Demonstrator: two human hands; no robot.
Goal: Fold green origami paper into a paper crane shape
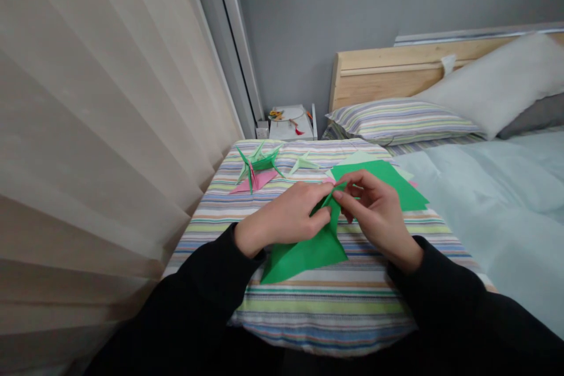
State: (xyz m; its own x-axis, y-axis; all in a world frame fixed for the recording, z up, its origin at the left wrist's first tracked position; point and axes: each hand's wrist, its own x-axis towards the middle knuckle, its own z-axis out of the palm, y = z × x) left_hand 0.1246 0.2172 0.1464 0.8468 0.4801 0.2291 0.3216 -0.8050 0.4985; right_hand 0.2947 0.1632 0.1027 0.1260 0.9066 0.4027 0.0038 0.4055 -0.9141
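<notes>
A green sheet of paper (308,255), partly folded, is held just over the striped cloth (326,305). My left hand (297,211) grips its upper part, the thumb and fingers closed on the paper. At the raised top corner, my right hand (374,211) pinches the paper between thumb and forefinger, its other fingers curled. Both hands meet there, almost touching. Part of the fold is hidden behind the left fingers. Right behind my right hand lies a stack of green sheets (390,179), with paler green and pink edges showing beneath.
Folded green paper shapes (264,160) and a pink folded piece (259,181) lie at the back left, beside a pale green star-like shape (303,163). A curtain (110,100) borders the left; a bed (484,188) with pillows, the right. Scissors (276,114) lie on a white stand behind.
</notes>
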